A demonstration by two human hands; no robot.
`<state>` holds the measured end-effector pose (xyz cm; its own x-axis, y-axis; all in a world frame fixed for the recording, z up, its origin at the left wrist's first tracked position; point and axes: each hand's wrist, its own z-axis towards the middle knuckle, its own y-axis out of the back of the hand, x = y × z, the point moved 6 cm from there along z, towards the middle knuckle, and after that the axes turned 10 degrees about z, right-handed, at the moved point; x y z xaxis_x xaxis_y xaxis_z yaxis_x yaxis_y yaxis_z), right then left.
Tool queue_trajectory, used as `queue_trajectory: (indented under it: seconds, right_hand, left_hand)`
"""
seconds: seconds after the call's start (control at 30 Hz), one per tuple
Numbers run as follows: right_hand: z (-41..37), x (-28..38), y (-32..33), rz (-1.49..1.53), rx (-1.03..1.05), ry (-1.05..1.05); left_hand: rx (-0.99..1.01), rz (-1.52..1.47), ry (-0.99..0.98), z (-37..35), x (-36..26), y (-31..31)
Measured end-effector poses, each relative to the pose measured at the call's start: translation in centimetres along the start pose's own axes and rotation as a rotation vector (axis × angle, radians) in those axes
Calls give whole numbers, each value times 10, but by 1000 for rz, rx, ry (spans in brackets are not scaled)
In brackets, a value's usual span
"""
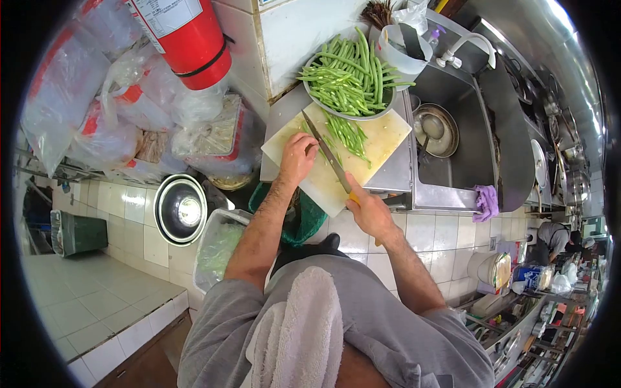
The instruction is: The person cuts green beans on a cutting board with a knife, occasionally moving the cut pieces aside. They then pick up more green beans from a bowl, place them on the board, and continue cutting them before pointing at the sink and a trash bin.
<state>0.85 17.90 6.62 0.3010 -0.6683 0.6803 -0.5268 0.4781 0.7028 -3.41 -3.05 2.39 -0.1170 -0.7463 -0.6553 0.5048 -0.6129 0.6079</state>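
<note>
My right hand (372, 212) grips the yellow handle of a long kitchen knife (328, 151), whose blade lies diagonally over a white cutting board (318, 187). Just left of the blade is my left hand (298, 157), its fingers curled together; what they pinch, if anything, is hidden. Sliced green beans (348, 137) lie on the board to the right of the knife, with small green bits near the blade. Behind them, a round metal bowl (390, 103) is heaped with long green beans (346, 72), some of them cut into slivers.
On the right is a metal sink (456, 158) with a pan (436, 131), a faucet (466, 48) and a purple cloth (486, 202). A red fire extinguisher (194, 45) hangs left. Below stand a plastic bin (217, 249) and a steel bowl (181, 210). Another person (553, 239) is far right.
</note>
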Motion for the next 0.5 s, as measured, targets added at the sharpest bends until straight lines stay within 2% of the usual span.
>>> queue_trajectory:
  seconds: [0.1, 0.3, 0.43, 0.5]
  right_hand:
    - [-12, 7, 1, -20, 13, -17]
    - [-23, 9, 5, -93, 56, -65]
    - [14, 13, -4, -106, 73, -98]
    - [34, 17, -6, -13, 52, -114]
  left_hand:
    - [-42, 12, -31, 0, 0, 2]
    - [6, -5, -8, 2, 2, 1]
    - [34, -23, 20, 3, 2, 0]
    - [47, -36, 22, 2, 1, -1]
